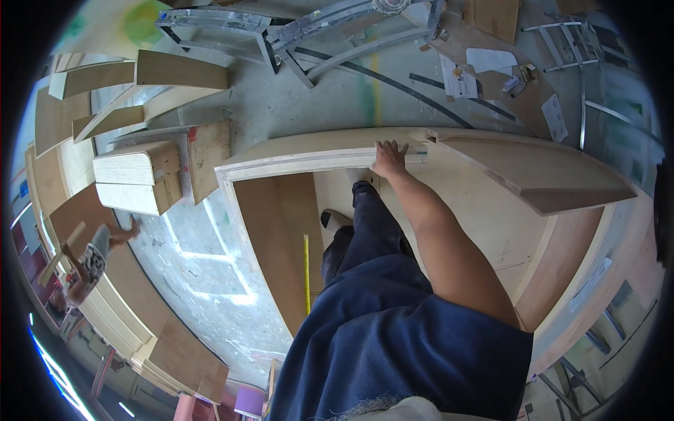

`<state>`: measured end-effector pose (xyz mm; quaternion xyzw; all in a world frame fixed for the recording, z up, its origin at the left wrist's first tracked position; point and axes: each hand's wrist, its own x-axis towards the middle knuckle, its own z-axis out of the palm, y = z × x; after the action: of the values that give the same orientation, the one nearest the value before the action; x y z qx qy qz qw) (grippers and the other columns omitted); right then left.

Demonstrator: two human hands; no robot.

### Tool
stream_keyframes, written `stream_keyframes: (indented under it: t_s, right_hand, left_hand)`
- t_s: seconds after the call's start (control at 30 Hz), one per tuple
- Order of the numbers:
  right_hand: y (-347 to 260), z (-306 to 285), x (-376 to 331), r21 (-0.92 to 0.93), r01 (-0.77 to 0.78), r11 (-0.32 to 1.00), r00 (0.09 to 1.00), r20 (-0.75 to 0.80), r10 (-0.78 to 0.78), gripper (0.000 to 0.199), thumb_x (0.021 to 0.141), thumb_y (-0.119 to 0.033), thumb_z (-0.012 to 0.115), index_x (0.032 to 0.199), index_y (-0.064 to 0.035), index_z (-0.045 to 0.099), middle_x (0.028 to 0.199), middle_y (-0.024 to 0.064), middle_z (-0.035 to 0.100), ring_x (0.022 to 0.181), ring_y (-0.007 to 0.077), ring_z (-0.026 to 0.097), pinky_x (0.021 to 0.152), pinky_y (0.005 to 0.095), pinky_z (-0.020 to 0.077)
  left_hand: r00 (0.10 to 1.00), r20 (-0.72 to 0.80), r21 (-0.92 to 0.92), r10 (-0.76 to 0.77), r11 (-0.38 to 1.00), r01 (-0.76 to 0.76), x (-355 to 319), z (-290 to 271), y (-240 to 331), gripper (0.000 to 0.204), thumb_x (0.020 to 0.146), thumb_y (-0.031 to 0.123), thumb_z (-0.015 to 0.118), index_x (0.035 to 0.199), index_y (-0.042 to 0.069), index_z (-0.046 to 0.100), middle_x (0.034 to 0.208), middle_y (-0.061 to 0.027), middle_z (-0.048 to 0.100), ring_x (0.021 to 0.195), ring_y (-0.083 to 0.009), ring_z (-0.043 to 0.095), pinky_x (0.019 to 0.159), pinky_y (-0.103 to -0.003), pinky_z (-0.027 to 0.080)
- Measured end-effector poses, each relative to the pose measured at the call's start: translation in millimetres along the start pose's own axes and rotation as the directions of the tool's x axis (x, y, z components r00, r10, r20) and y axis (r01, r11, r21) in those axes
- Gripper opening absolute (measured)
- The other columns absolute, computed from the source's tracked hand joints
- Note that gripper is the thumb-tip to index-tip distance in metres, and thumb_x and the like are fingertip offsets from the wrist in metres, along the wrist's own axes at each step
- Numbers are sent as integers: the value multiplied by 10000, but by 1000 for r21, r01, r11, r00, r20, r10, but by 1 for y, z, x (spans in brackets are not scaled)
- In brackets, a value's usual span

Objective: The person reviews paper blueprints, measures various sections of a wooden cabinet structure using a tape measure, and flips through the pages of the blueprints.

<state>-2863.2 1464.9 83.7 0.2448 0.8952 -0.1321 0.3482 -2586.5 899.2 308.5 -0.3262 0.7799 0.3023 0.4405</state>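
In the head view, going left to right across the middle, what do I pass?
Another person crouching at the left edge → stacked plywood boxes → yellow tape measure → dark shoe → right hand on the plywood frame's edge → slanted plywood panel.

The person wears a loose navy-blue short-sleeved shirt and dark trousers of much the same shade. 1 dark shoe with a pale sole edge shows below the trouser leg. The right forearm is bare down to the right hand, with no glove, watch or ring to be seen.
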Motion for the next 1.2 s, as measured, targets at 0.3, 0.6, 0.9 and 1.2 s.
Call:
stream_keyframes:
  t_s: [0.3, 0.6, 0.9, 1.2]
  right_hand:
    - [-1, 5, 7, -6, 18, 1000, 1000, 3, -18, 728, 829, -328, 785, 1454, -119, 474, 1437, 132, 516, 1425, 343, 412, 1195, 682, 224]
    - [27, 32, -59, 541, -75, 838, 985, -88, 146, 627, 896, -390, 721, 1377, -42, 519, 1394, 236, 525, 1260, 410, 563, 1059, 465, 485]
    - [122, 135, -165, 781, -191, 595, 938, -33, 346, 470, 888, -387, 710, 1167, -9, 688, 1176, 202, 708, 1120, 356, 668, 975, 441, 528]
    - [158, 242, -331, 872, -165, 461, 879, -82, 469, 426, 885, -406, 710, 1093, -34, 726, 1079, 192, 736, 1028, 336, 697, 903, 429, 543]
  left_hand:
    - [1000, 18, 59, 15, 998, -16, 3, -11, 36, 241, 954, 246, 683, 1071, 36, 689, 773, -19, 636, 651, -97, 580, 564, -257, 461]
    - [984, 74, 147, 164, 974, -174, 41, -27, 53, 267, 945, 251, 694, 1093, 29, 696, 780, -29, 646, 666, -101, 590, 577, -259, 467]
    - [811, 209, 243, 546, 774, -584, 103, -43, 89, 295, 935, 255, 706, 1114, 21, 702, 787, -39, 656, 680, -106, 601, 589, -262, 474]
    - [868, 248, 83, 430, 883, -461, 150, -16, 95, 238, 917, 213, 729, 1077, 42, 686, 707, 12, 566, 545, -77, 530, 469, -243, 405]
